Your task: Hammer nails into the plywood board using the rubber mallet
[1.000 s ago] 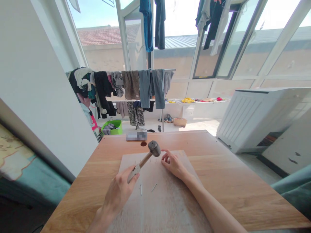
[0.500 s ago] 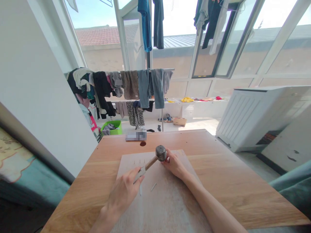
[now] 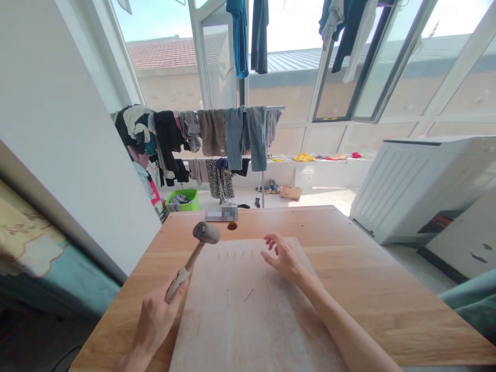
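My left hand [image 3: 158,310] grips a mallet [image 3: 207,233] by the pale-wrapped end of its wooden handle, its dark head raised over the left edge of the board. A whitish wooden board [image 3: 209,330] lies on the table. Several thin nails stand upright in a row near its far end, the rightmost nail [image 3: 251,253] close to my right hand [image 3: 284,258]. That hand hovers over the board's far right part with curled, parted fingers and nothing between them. Two loose nails lie flat mid-board, one nail [image 3: 228,297] on the left and another nail [image 3: 248,294] slanting beside it.
The wooden table [image 3: 372,289] has a round hole [image 3: 232,226] and a blurred flat box [image 3: 220,214] at its far edge. Beyond stand a laundry rack [image 3: 275,107] full of clothes and a green basket [image 3: 189,199]. A white cabinet [image 3: 387,186] is at the right.
The mallet in my left hand has swung left, away from my right hand. My right hand's fingers have come off the rightmost nail, which stands by itself. The view has shifted slightly.
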### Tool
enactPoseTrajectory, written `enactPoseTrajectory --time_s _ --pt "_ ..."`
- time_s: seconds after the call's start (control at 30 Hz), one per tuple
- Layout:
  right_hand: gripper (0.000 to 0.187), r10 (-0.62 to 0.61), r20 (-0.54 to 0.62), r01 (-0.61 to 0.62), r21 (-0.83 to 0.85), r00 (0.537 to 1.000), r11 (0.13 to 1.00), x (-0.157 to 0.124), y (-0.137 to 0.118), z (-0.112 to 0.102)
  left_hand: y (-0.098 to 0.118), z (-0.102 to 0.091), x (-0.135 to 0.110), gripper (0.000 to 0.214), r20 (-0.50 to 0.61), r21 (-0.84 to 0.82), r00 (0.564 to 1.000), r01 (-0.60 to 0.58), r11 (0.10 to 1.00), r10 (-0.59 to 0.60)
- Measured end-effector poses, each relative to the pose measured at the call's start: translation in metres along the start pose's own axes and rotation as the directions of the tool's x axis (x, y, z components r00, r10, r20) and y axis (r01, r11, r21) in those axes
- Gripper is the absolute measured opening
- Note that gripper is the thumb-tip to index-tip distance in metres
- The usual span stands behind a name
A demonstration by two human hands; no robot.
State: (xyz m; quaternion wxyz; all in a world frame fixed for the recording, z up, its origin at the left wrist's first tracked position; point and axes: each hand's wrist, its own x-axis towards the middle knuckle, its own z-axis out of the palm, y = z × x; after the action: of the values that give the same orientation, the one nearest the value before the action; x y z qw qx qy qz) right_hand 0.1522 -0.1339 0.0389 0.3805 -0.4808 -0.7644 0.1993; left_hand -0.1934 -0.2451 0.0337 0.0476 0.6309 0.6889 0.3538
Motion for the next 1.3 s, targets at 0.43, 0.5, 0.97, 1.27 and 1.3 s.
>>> enactPoseTrajectory --time_s 0.43,0.5,0.97,1.27,1.3 --pt "0.02 -0.211 0.713 0.529 -0.256 0.668 0.809 -0.017 -0.075 0.017 -0.039 -0.004 -0.006 0.056 -0.033 0.097 0.998 -0.052 0.994 0.055" --pt "0.023 -0.225 0.641 0.426 -0.175 0.734 0.888 -0.012 -0.061 0.01 -0.04 -0.003 -0.007 0.055 -0.024 0.097 0.998 -0.056 0.994 0.058" --pt "0.022 0.016 0.447 0.187 -0.407 0.895 0.894 -0.004 -0.004 -0.044 -0.037 -0.005 -0.006 0.051 0.011 0.103 1.0 -0.007 0.995 0.006" --pt "0.022 0.048 0.359 0.08 -0.332 0.932 0.94 0.015 0.011 -0.042 -0.035 -0.007 -0.005 0.05 0.009 0.133 0.999 -0.039 0.99 0.039" --pt "0.019 0.054 0.295 0.015 -0.228 0.954 0.974 0.016 0.018 -0.04 -0.036 -0.006 -0.006 0.05 0.007 0.14 0.999 -0.043 0.989 0.043"
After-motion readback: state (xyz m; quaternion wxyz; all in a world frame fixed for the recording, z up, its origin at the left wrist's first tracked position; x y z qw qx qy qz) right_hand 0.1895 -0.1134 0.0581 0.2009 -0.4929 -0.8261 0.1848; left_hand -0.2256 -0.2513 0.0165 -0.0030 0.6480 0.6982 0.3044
